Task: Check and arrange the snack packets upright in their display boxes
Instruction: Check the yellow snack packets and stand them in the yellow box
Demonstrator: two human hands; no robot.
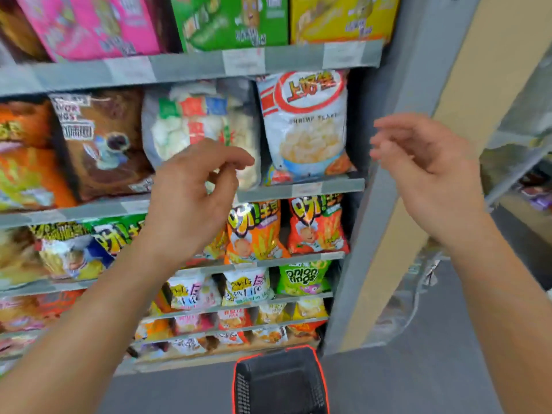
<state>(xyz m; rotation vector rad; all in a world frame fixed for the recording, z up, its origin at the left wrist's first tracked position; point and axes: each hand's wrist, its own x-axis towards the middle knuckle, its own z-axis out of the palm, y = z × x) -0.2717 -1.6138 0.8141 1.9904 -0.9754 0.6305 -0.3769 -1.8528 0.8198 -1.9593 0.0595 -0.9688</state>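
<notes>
Clear plastic lies just behind my left fingers, which are curled, the forefinger bent over the thumb with a narrow gap between; I cannot tell whether they touch or pinch the lower edge of the clear packet of white puffs. My left hand is raised in front of that shelf row, its wrist crossing the row beneath. My right fingers are relaxed and slightly apart, holding nothing, and my right hand hangs in the air in front of the grey upright post, apart from any packet. The clear packet stands upright between a brown packet on its left and a white shrimp packet on its right, which leans slightly and rests on the grey shelf edge. Further left are orange packets. One row down stand an orange stick-snack packet and a red one, side by side and upright; below them, a green onion rings packet. Above everything, a pink box, a green box and a yellow box sit in a line. On the floor below is a black basket with a red rim.
</notes>
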